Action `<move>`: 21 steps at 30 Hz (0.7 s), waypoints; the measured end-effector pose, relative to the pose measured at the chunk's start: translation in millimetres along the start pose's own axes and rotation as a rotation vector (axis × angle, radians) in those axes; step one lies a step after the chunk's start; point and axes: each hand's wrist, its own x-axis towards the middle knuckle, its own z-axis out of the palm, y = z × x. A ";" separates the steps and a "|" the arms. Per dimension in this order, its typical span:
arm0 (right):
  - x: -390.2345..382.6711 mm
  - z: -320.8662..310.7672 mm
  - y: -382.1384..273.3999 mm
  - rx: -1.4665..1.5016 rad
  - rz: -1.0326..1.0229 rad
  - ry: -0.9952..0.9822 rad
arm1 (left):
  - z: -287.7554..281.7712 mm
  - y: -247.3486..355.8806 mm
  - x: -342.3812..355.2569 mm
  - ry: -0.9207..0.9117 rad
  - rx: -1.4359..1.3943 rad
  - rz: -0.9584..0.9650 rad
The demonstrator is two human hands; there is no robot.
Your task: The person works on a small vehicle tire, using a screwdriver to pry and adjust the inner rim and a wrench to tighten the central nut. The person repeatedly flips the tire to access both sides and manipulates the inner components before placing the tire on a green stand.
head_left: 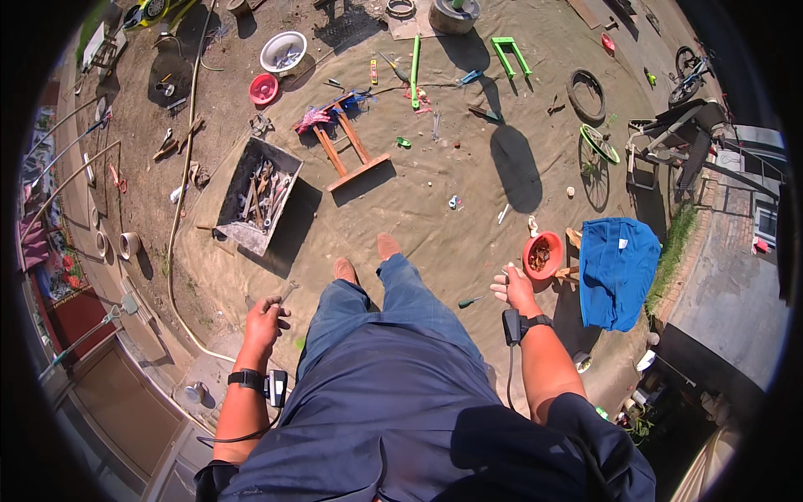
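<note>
My left hand (266,321) is closed around a slim grey metal wrench (290,290), whose end juts out past the fingers. Beyond that hand stands a grey metal box (281,207) full of loose wrenches and other hand tools (262,191). My right hand (515,290) is held with its fingers apart and nothing in it. Just past its fingertips is a red bowl (539,274) with small brown pieces inside. A screwdriver with a dark green handle (467,303) lies on the ground between my legs and the right hand.
A blue cloth (619,272) covers a wooden stool at my right. Ahead lie a wooden frame (343,151), green metal parts (416,71) and a black tyre (586,94). An upturned bicycle (669,151) stands far right. A hose (173,251) runs along the left.
</note>
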 end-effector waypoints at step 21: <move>-74.0 91.6 69.8 0.026 -0.036 -0.114 | -55.7 -4.4 -17.5 -0.055 0.142 0.093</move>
